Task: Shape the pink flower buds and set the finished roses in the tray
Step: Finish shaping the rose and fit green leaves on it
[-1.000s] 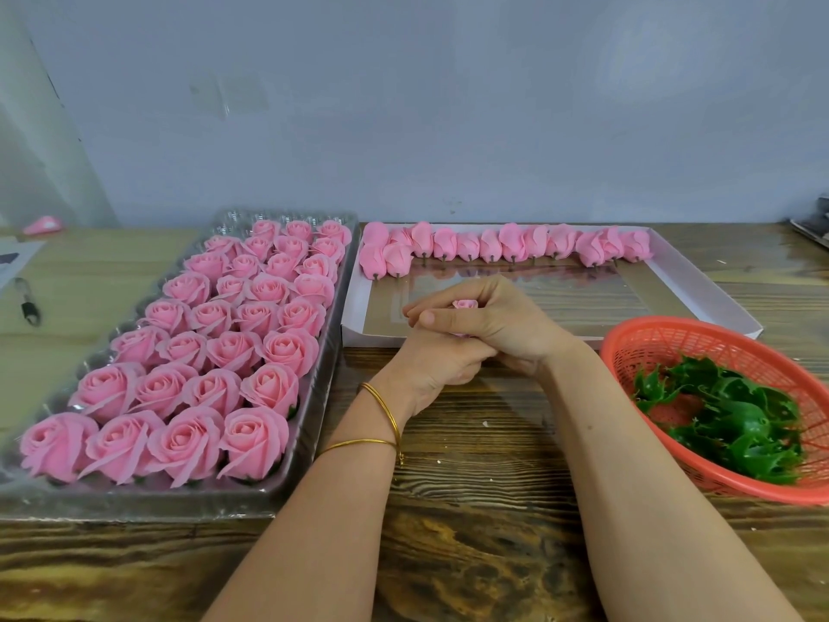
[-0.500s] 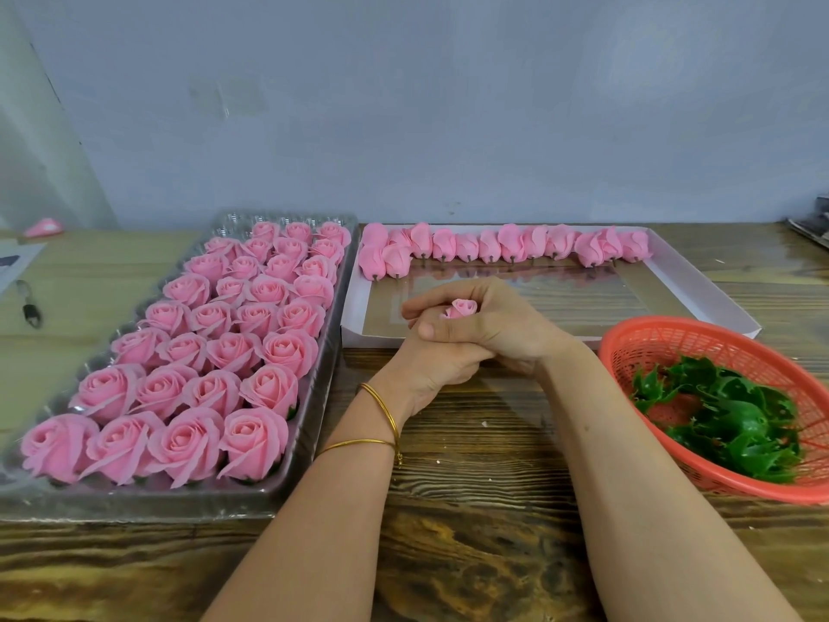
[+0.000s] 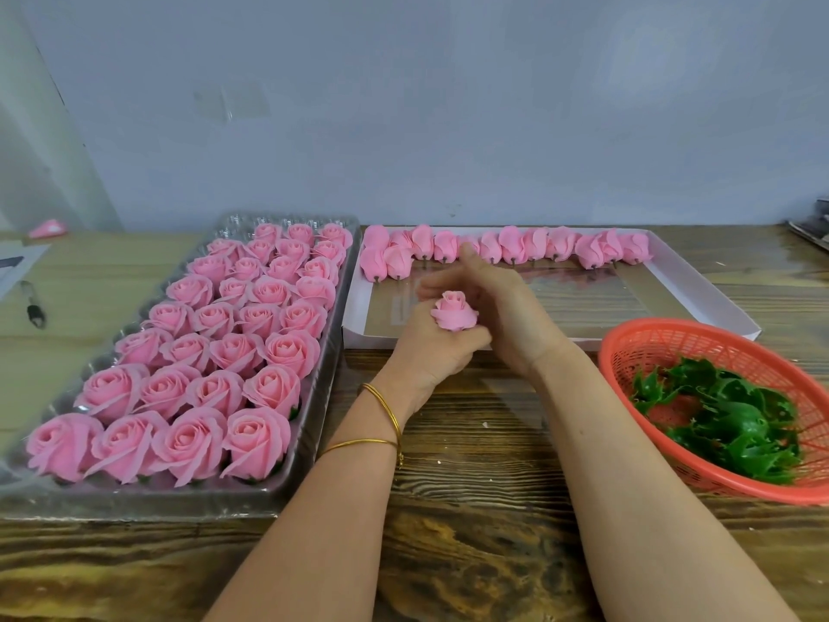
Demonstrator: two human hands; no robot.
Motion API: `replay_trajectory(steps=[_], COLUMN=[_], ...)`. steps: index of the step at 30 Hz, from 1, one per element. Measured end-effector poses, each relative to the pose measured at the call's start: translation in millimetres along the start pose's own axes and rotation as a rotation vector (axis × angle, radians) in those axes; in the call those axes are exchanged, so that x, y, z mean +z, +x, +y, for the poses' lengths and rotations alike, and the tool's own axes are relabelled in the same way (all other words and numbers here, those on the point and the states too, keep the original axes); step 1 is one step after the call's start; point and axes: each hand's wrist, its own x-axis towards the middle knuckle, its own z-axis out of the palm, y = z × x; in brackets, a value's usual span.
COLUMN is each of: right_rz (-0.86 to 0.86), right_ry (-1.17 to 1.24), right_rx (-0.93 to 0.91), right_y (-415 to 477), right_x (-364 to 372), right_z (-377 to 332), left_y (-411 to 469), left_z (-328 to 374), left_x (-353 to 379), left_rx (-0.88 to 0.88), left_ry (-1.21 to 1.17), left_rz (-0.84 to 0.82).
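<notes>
My left hand [image 3: 426, 356] grips a pink rose [image 3: 454, 312] by its base, bloom up, over the near edge of the white box [image 3: 700, 289]. Its outer petals are spread. My right hand [image 3: 516, 307] lies just right of and behind the rose, fingers stretched out to the left and thumb raised. A row of pink buds [image 3: 511, 246] lines the box's far side. To the left, the clear plastic tray [image 3: 320, 388] holds several rows of finished roses [image 3: 233, 352]; its far end shows bare pockets.
A red basket [image 3: 628, 347] of green calyxes [image 3: 735, 419] sits at the right, close to my right forearm. A pen [image 3: 33, 307], a paper and a small pink item [image 3: 47, 227] lie at the far left. A wall stands right behind the wooden table.
My right hand, which was clasped over the left hand and bud, has opened and drawn back to the right. The rose now stands uncovered in my left hand with its petals spread.
</notes>
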Motion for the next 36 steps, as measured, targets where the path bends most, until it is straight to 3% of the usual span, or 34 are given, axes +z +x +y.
replay_trajectory(steps=[3,9,14,21,24,29,36], right_rz=[0.096,0.149,0.14,0.173,0.177,0.12,0.033], right_ry=[0.057,-0.144,-0.314,-0.523,-0.558,-0.576,-0.548], right_rx=[-0.042,-0.098,-0.132,-0.256,-0.314,-0.274,-0.224], right_y=[2,1,2,3,4,6,0], right_x=[-3,10,20,26,27,26,22], right_z=[-2,2,6,12,15,18,15], left_y=[2,5,8,6,5,8,13], left_z=[-1,-3,-4,-10,-8,-10,-11], left_x=[-2,-1,0,4,3,4,1], left_rx=[0.088,0.228,0.226,0.202,0.268,0.276,0.293], left_ry=[0.118,0.365,0.651,0.61,0.562,0.462,0.598], left_rz=[0.086,0.209,0.292,0.414,0.492,0.484,0.462])
